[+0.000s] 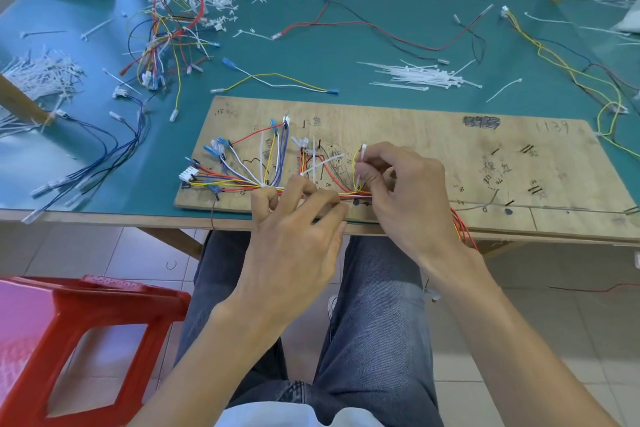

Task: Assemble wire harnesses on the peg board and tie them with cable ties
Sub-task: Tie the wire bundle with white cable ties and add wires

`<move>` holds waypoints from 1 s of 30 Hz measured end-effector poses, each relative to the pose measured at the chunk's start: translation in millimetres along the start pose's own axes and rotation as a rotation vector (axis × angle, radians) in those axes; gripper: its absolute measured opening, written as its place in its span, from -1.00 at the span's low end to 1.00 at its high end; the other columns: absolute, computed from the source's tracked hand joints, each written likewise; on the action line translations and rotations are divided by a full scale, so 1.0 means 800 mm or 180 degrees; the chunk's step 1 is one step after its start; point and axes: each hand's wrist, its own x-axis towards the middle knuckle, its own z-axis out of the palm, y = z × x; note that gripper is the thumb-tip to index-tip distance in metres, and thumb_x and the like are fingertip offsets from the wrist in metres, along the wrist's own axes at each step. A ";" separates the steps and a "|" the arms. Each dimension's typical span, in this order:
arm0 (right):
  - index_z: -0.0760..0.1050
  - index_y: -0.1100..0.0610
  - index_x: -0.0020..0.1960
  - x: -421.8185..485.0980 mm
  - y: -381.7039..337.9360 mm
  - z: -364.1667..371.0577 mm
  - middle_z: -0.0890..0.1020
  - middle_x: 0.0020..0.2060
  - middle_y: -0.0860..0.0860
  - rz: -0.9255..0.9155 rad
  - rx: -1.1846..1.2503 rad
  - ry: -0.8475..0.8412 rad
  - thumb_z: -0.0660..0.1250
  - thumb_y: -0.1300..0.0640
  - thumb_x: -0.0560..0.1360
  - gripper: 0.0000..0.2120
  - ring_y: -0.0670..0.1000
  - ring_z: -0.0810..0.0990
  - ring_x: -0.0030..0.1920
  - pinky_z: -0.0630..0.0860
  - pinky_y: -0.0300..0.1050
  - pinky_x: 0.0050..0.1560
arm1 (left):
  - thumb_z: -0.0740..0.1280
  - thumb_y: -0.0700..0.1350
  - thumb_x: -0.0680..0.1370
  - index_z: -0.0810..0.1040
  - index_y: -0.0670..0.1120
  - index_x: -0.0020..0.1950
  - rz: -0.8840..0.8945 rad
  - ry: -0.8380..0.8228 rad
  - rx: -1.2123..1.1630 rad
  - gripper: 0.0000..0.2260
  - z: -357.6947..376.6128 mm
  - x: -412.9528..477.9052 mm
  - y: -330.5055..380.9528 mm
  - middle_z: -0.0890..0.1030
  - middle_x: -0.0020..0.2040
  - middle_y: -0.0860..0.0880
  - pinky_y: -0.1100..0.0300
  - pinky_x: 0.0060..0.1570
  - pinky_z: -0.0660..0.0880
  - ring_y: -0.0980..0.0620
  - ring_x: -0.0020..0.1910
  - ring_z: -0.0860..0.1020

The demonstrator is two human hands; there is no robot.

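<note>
A wooden peg board lies on the green table near its front edge. A harness of red, yellow, white and blue wires fans out over the board's left part and runs in a bundle along its near edge. My left hand has curled fingers on the wire bundle at the board's near edge. Just to its right, my right hand pinches a white cable tie that stands up from the bundle beside a yellow wire loop. Red wires trail off the table edge behind my right wrist.
A pile of loose white cable ties lies beyond the board. Tangled wires and more ties sit at the back left, and blue wires at the left. Yellow and black wires run at the right. A red plastic stool stands at lower left.
</note>
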 end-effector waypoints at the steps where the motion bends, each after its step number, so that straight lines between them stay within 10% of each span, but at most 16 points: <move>1: 0.66 0.08 0.01 -0.001 -0.001 -0.001 0.63 -0.24 -0.07 0.0032 -0.0059 -0.0054 0.48 0.19 0.58 -0.96 -0.07 0.50 -0.27 0.55 0.04 -0.11 | 0.37 -0.02 0.64 0.67 0.05 0.17 -0.0013 0.0018 -0.0039 -0.86 0.001 -0.001 -0.001 0.63 0.18 0.18 -0.06 0.08 0.26 -0.04 0.20 0.53; 13: 0.72 0.06 -0.10 0.003 -0.011 -0.018 0.65 -0.06 -0.12 0.0455 -0.0123 -0.0674 0.48 0.14 0.57 -0.92 0.03 0.50 0.07 0.36 -0.19 0.10 | 0.40 -0.01 0.66 0.69 0.07 0.10 0.0256 0.0153 -0.0294 -0.92 0.009 0.012 -0.012 0.65 0.12 0.17 -0.09 0.03 0.31 -0.06 0.13 0.57; 24: 0.74 0.00 -0.11 0.001 -0.016 -0.010 0.69 -0.08 -0.12 0.0740 0.0117 -0.0433 0.53 0.14 0.51 -0.94 0.00 0.61 0.02 0.52 0.08 0.19 | 0.50 -0.01 0.55 0.75 0.02 -0.09 -0.0080 -0.0072 -0.1396 -0.92 0.016 0.032 -0.027 0.71 -0.04 0.23 -0.07 -0.01 0.31 0.07 -0.02 0.55; 30: 0.74 -0.10 0.01 -0.016 -0.023 0.000 0.66 -0.15 -0.21 0.0867 0.0374 -0.0019 0.55 0.13 0.50 -0.85 -0.15 0.62 -0.09 0.46 -0.40 0.00 | 0.45 -0.05 0.58 0.61 0.04 -0.06 -0.0739 -0.0011 -0.1721 -0.95 0.011 0.040 -0.009 0.60 -0.15 0.24 -0.08 0.06 0.34 0.17 -0.10 0.49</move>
